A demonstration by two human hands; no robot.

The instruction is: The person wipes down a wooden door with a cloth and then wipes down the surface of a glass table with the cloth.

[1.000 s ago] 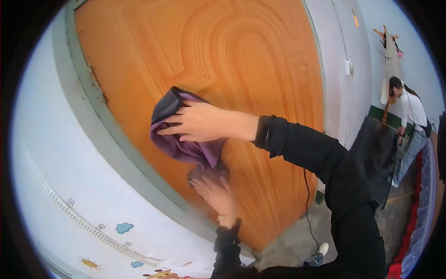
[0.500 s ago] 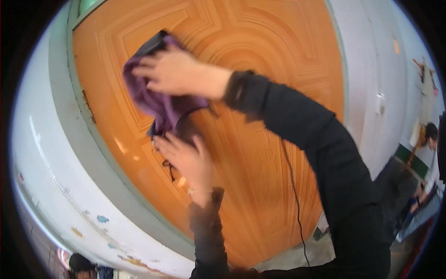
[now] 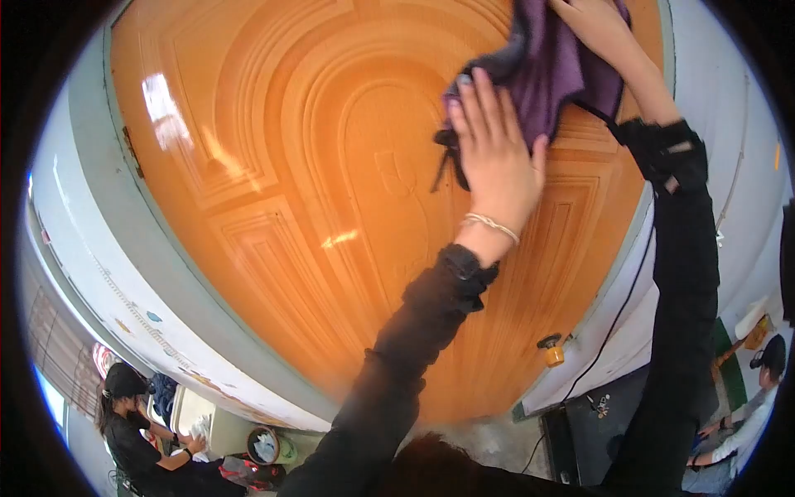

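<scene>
A wood-coloured panelled door (image 3: 364,149) fills most of the view. High on its right side, a purple cloth (image 3: 567,91) with dark trim and a dangling cord lies bunched against the surface. My right hand (image 3: 592,29), at the top edge of the picture, is on the cloth and holds it to the door; its fingertips are partly cut off. Lower and to its left, my left hand (image 3: 501,153) lies flat with fingers stretched over the cloth's lower left part. A light bracelet (image 3: 493,226) circles the left wrist.
A door knob (image 3: 550,349) sits at the lower right of the door, with a black cable (image 3: 609,331) hanging beside it. One person in black (image 3: 132,439) is at the lower left near a bin (image 3: 286,450); another person (image 3: 745,422) is at the lower right.
Both hands and the purple cloth have moved from the door's left side to its upper right. My view has shifted, bringing the knob and more of the people into sight.
</scene>
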